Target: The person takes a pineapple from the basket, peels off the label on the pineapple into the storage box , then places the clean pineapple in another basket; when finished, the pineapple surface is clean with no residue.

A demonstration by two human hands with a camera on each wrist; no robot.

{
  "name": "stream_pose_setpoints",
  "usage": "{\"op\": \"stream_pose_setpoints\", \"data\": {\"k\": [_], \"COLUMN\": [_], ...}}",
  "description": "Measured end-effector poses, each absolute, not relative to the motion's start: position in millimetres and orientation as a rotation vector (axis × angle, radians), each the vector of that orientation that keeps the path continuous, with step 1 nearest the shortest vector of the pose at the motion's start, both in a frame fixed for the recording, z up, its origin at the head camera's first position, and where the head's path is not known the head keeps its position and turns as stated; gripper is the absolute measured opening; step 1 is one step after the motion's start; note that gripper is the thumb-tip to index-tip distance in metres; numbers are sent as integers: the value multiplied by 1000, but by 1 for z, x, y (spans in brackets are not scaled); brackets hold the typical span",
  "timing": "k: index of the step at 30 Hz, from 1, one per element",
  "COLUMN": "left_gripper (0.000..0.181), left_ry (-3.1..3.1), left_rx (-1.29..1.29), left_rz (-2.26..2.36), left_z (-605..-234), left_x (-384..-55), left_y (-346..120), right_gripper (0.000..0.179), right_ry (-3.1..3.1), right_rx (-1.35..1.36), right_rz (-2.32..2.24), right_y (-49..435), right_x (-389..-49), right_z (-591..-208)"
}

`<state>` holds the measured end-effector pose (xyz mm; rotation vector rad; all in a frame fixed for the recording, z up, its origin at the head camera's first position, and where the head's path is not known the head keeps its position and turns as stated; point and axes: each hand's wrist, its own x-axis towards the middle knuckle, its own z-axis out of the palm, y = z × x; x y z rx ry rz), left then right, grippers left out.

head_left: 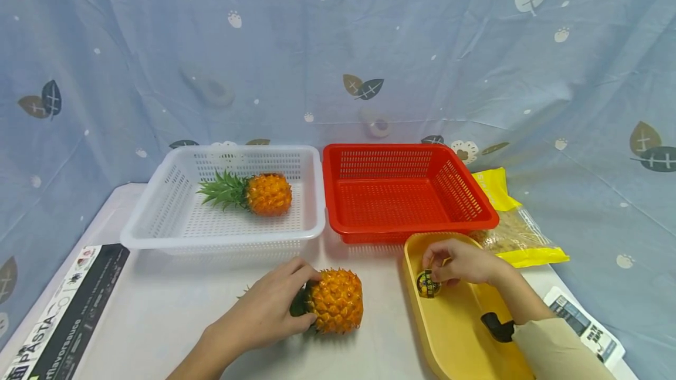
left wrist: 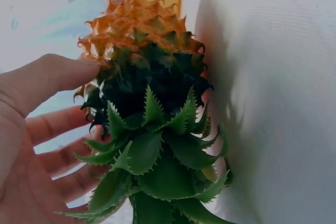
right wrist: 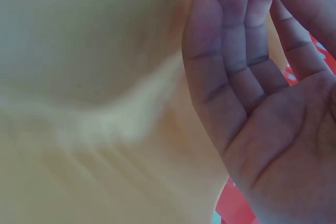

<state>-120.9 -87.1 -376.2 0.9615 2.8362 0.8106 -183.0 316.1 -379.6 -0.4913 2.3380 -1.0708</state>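
Note:
On the white table, an orange pineapple (head_left: 337, 301) lies on its side with its green crown toward the left. My left hand (head_left: 271, 306) grips it where fruit and leaves meet, thumb on the near side and fingers on the far side. Green spiky leaves (left wrist: 157, 166) fill the lower part of the left wrist view. My right hand (head_left: 465, 263) reaches into the yellow tray (head_left: 422, 327) and pinches a small round black-and-yellow item (head_left: 426, 285) between thumb and fingers. Only an edge of that item shows in the right wrist view.
A second pineapple (head_left: 269, 194) lies in the white basket (head_left: 222, 240). Beside it stands a red basket (head_left: 391, 230). A small black pipe-shaped thing (head_left: 496, 327) lies in the tray. Farther right are a yellow bag (head_left: 517, 230) and a white packet (head_left: 586, 327); a pasta box (head_left: 74, 309) lies left.

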Motion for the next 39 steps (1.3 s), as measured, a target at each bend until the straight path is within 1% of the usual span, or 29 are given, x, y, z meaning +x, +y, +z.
{"op": "stream_pose_setpoints", "data": {"k": [11,24,39], "left_gripper": [50,51,51], "left_ry": [2857,2858,2870], "left_rx": [981,973,980], "left_rz": [815,814,803], "left_z": [-379,-379,-379], "left_x": [-120,-119,-119], "left_y": [-87,-87,-87], "right_gripper": [11,8,12], "right_ry": [2376,2419,2453], "right_rx": [-526,-492,-520], "right_rz": [-1024,-986,-962], "right_y": [311,306,307], "right_x": [-185,-189,-190], "right_z": [-386,-391,-392]}}
